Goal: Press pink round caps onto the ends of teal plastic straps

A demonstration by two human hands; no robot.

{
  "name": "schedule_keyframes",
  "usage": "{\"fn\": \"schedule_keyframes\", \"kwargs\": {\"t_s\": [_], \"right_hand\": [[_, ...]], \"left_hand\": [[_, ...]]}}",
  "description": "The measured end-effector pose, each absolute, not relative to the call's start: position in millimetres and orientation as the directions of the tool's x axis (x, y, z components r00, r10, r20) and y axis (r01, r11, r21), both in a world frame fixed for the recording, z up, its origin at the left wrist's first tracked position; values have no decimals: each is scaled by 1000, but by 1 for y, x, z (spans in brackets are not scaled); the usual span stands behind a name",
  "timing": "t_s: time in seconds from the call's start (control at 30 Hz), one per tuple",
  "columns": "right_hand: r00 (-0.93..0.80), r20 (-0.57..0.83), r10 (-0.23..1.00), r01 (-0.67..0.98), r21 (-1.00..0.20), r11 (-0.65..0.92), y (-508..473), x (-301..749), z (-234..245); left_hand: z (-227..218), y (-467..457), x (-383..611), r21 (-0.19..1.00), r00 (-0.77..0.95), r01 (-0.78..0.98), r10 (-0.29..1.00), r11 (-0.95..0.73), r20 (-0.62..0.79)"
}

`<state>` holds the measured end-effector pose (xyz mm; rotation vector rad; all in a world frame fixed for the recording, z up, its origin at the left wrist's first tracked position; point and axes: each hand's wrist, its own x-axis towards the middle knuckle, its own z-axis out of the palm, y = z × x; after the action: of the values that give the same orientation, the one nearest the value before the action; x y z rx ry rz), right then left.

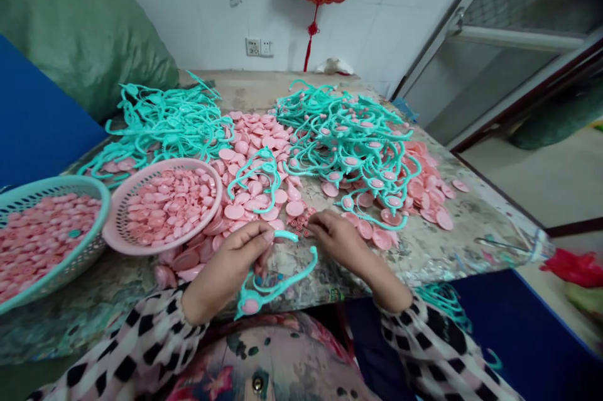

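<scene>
My left hand (230, 269) grips a teal plastic toy stethoscope (277, 281) with a pink disc (250, 306) at its lower end. My right hand (339, 241) is just beyond it, its fingertips close together beside a small cluster of tiny pink parts (299, 222). I cannot tell whether those fingers hold one. A loose pile of pink plastic discs (254, 137) covers the table's middle. Tangled teal stethoscopes lie at the far right (346, 137), many fitted with pink discs, and more teal pieces (164, 124) lie at the far left.
A pink basket (164, 162) and a teal basket (56, 182), both full of pink discs, stand at the left of the stone-patterned table (424, 256). A green woven sack (80, 30) and blue board (38, 112) rise beyond them. A glass door (513, 36) stands at the right.
</scene>
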<state>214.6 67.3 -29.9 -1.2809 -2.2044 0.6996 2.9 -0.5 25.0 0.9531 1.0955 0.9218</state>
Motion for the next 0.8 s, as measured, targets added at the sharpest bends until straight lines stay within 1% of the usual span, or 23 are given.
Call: {"fn": "schedule_keyframes", "kwargs": {"t_s": [0.03,0.1,0.2,0.27,0.33,0.4,0.43,0.47,0.5,0.53,0.57,0.6,0.67,0.8], "right_hand": [[-456,142,879,666,-601,443,65,215,-42],[-463,151,873,696,-548,464,58,213,-61],[-450,206,869,702,-520,486,52,207,-76],[-450,211,868,685,-542,487,53,206,-76],[-437,176,882,650,-616,445,57,207,-69],[-400,113,910,546,-768,335,61,208,-54],[-383,75,921,452,-854,257,62,208,-44],[-383,39,923,325,-929,174,62,206,-33],[-405,19,914,188,-977,103,62,204,-22],[-445,8,895,80,-996,48,60,200,-11],[-491,16,871,2,-1000,19,59,197,-1],[-529,30,848,-42,-999,9,56,193,8],[-567,76,820,-48,-997,59,50,186,20],[-565,176,806,74,-962,262,40,181,27]], "left_hand": [[23,0,2,921,182,-187,933,343,-310],[20,2,2,886,166,-274,926,373,-339],[17,4,3,866,176,-303,916,398,-359],[18,6,3,873,168,-282,917,397,-362],[21,6,3,881,148,-267,920,390,-362],[25,6,4,875,142,-280,919,395,-369],[26,7,4,863,148,-302,914,405,-378],[26,7,5,846,160,-332,908,418,-386],[26,7,5,829,173,-362,904,427,-391],[25,7,5,816,184,-386,902,431,-389],[24,7,6,810,191,-398,903,430,-385],[23,7,6,813,192,-398,905,424,-379],[22,6,5,841,186,-362,915,403,-358],[22,4,4,903,161,-247,934,350,-318]]}}
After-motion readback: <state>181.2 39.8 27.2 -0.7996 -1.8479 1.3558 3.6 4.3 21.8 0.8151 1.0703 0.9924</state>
